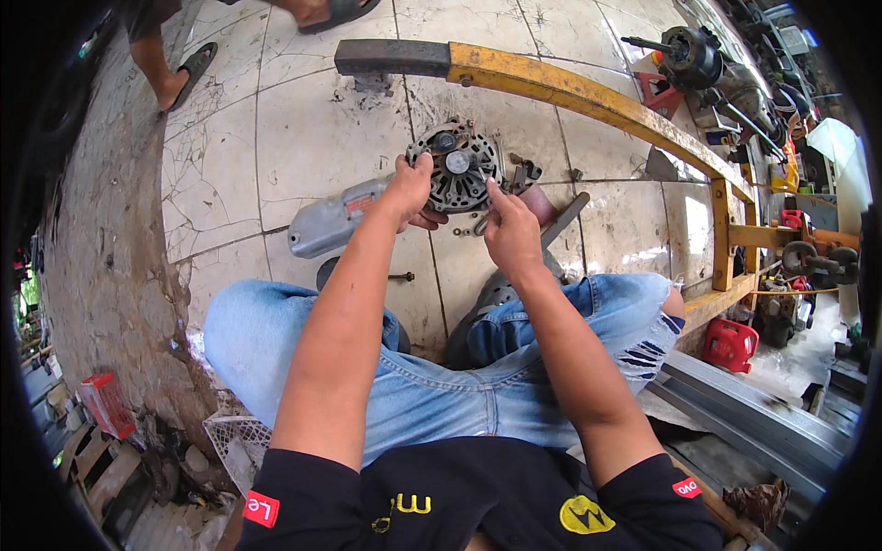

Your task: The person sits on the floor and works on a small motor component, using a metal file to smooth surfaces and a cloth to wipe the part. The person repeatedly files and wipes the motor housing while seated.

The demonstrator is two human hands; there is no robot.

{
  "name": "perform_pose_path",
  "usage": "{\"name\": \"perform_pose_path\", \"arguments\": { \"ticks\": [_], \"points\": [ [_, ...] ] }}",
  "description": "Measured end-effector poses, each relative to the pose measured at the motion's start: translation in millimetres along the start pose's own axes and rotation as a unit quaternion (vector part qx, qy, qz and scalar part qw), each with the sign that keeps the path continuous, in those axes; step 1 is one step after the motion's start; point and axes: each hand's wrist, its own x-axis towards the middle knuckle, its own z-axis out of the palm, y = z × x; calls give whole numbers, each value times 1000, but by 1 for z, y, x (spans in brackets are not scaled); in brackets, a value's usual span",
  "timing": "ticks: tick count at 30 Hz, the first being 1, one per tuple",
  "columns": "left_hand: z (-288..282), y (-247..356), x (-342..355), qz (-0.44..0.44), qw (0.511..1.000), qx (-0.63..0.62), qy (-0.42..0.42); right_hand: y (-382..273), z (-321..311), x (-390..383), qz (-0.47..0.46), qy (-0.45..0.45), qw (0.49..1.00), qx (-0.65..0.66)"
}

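Note:
A round, vented metal alternator [459,167] rests on the tiled floor in front of me, its slotted face turned up. My left hand [415,191] grips its left edge, thumb on top and fingers below. At its right edge my right hand [511,225] pinches something small and thin, too small to name, whose tip meets the housing. Small loose metal parts [525,171] and several nuts or washers lie just right of and below the alternator. A grey metal cover [322,220] lies to the left, close to my left forearm.
A yellow steel frame [588,96] arches over the floor beyond the alternator and down the right. A bolt [401,276] lies between my legs. Another person's sandalled foot [193,75] stands at far left. Machine parts [694,60] and a red container [730,346] are at right.

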Motion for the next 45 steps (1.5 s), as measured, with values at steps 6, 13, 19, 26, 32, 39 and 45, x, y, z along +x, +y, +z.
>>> {"name": "perform_pose_path", "arguments": {
  "ticks": [6, 13, 19, 26, 32, 39, 45],
  "points": [
    [3, 0, 7, -15, 1000, -12, 13, 5, -7, -19, -10, -18, 997, -81],
    [5, -1, 10, -9, 1000, -13, 7, 2, -15, -40, 21, -65, 988, -140],
    [0, -4, 5, 2, 1000, -17, -3, -3, -46, -32, 5, -102, 984, -148],
    [1, -6, 10, 10, 999, -21, -37, 2, -22, -5, -72, -69, 984, -146],
    [0, -6, 12, 3, 1000, 0, -23, 19, -43, -12, -88, -133, 970, -185],
    [0, -3, 3, 6, 1000, 8, -16, -41, -82, 22, -90, -179, 937, -285],
    [0, -6, 10, -1, 1000, 11, -17, -11, -86, 16, -90, -235, 921, -299]
  ]
}}
